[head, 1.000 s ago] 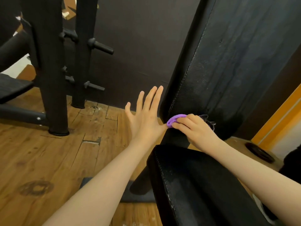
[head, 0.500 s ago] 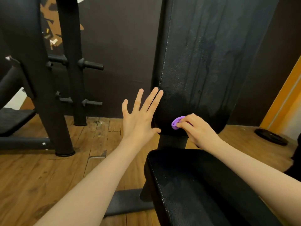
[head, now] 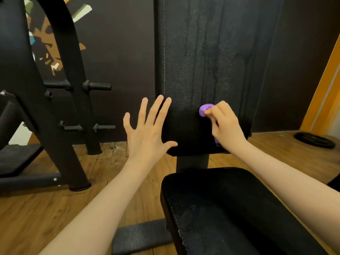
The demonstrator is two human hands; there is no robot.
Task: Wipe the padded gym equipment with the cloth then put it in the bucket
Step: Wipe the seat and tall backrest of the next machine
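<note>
Head view, one moment, entries from the fingers outward.

Right hand (head: 223, 126): fingers curled round a bunched purple cloth (head: 204, 110), pinching it and pressing it to the back pad (head: 206, 52) low down, near its bottom edge. Cloth shows past the fingertips at the left and again under the palm (most of it is hidden in the grip). Bunching probably gives a firm wad to rub with.

Left hand (head: 149, 129): fingers straight and spread, holding nothing. Fingertips and thumb overlap the pad's left edge; whether they touch it cannot be told. Likely placed to steady the pad or the body against the rubbing.

Back pad: black, upright, stitched along its left edge, streaked with wet runs above the cloth, so wiping appears well under way on this face.

Seat pad (head: 230, 208): black, below and nearer, apart from the back pad, a post between them; faint damp marks.

Surroundings: wooden floor (head: 46, 214), black rack (head: 60, 107) with pegs at left, weight plate (head: 314, 139) on the floor at right.

Bucket: not in view.
</note>
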